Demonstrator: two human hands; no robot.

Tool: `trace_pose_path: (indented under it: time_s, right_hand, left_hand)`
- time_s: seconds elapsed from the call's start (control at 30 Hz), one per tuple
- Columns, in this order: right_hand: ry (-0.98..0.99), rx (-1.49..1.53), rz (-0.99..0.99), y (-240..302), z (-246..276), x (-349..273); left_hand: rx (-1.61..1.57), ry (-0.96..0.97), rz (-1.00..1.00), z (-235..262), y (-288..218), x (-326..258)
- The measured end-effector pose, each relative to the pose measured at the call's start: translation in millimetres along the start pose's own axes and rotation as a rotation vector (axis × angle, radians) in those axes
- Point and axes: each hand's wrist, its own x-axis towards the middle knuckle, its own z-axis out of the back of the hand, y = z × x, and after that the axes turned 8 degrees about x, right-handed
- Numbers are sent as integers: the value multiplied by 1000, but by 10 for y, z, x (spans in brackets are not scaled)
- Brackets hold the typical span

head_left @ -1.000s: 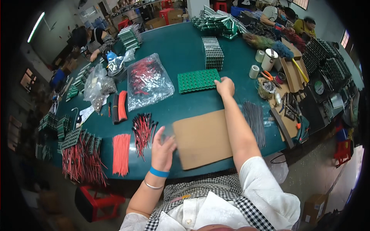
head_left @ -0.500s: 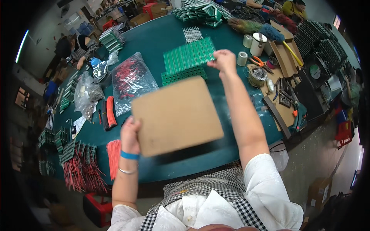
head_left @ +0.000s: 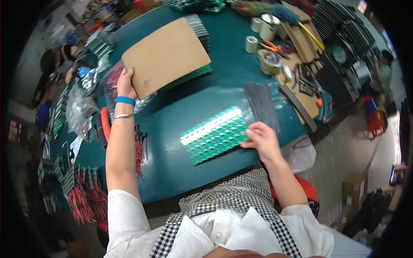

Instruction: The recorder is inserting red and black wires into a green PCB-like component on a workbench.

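Far to the left of the green board [head_left: 215, 136], a pile of red wires [head_left: 88, 202], with green strips at its top end. Nearer on the left side of the green board, a small bunch of red and black wires [head_left: 140, 155], partly behind the left forearm [head_left: 121, 159]. Up and to the left of the green board, the left hand [head_left: 126, 84], curled around the bottom left corner of a brown card [head_left: 170, 53], with most fingers out of sight. Above the green board, under the card's lower right edge, a green stack [head_left: 198, 73]; touching the card or not, hard to tell. At the right end of the green board, the right hand [head_left: 261, 139], thumb and fingers nearly together, pinching the board's edge. Up and to the right of the green board, a bundle of thin grey wires [head_left: 260, 105]. Step in hand, by the look of it: holding one board low and near, with the card up and away. For the next move, probably a need for a steady pinch and a level board.
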Motion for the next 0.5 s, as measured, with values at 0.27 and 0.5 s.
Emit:
trace_pose_path:
  time_s: [0.27,0.5]
  right_hand:
    - [-316,-1112,765,327,125,25]
    - [-442,-1273,366,645,566,367]
  left_hand:
    - [213,18,-183,-263,515,460]
    - [1284,97,-597,-672,441,-734]
